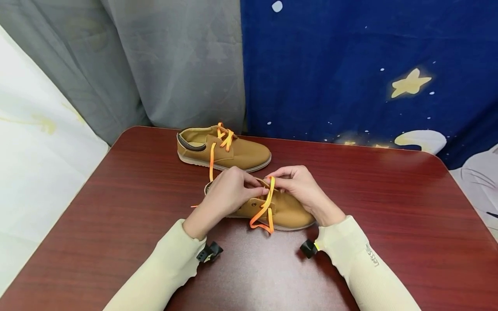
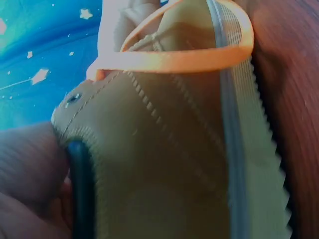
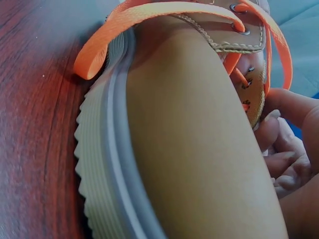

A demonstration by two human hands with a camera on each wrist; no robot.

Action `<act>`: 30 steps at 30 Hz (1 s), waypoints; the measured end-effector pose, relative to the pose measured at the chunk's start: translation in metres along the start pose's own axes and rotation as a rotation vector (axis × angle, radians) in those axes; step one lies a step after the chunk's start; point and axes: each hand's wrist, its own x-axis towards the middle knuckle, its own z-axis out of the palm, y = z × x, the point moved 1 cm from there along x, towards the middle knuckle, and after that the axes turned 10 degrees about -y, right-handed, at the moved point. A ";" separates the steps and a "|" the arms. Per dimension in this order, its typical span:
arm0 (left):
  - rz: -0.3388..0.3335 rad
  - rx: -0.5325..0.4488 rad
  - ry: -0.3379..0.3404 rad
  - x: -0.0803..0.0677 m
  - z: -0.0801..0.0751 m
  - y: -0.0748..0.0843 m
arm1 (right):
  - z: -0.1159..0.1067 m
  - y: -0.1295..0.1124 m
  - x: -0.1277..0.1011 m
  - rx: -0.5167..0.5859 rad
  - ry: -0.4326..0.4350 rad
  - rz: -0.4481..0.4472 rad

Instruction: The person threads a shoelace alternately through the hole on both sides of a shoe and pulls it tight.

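The left hand [image 1: 227, 190] curls its fingers over the near shoe [image 1: 285, 211], its fingertips pinching the orange lace [image 1: 266, 207] at the eyelets, and the right hand [image 1: 299, 185] meets it from the 3 o'clock side, thumb and forefinger closed on the same lace just where it rises above the tongue. The lace drops from the fingers in a loose loop over the shoe's side toward 6 o'clock, its end touching the surface [image 1: 389, 224]. In the right wrist view the lace [image 3: 269, 45] passes through metal eyelets beside the fingertips [image 3: 279, 164], above the ribbed pale sole [image 3: 104, 164]. The near shoe lies at the middle of the dark red surface. A second tan shoe [image 1: 223, 149] with orange lacing sits just beyond at 11 o'clock, apart from the hands. Behind hang a grey curtain [image 1: 167, 60] and a blue starred cloth [image 1: 350, 65].
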 end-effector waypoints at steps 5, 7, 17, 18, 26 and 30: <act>-0.048 -0.008 0.011 0.003 0.004 0.003 | 0.000 0.000 -0.001 -0.048 -0.012 0.011; -0.054 0.005 0.016 0.003 0.005 0.003 | 0.000 0.000 -0.002 -0.065 -0.011 0.012; 0.040 0.017 -0.071 0.001 -0.003 -0.002 | -0.012 0.005 -0.008 -0.151 -0.134 -0.093; 0.056 0.019 -0.087 0.000 -0.005 -0.003 | -0.015 0.006 -0.009 -0.171 -0.163 -0.121; 0.151 0.052 -0.110 -0.011 -0.023 -0.007 | -0.023 0.012 -0.010 -0.265 -0.250 -0.213; 0.178 0.089 -0.098 -0.016 -0.030 -0.008 | -0.021 0.013 -0.009 -0.291 -0.191 -0.194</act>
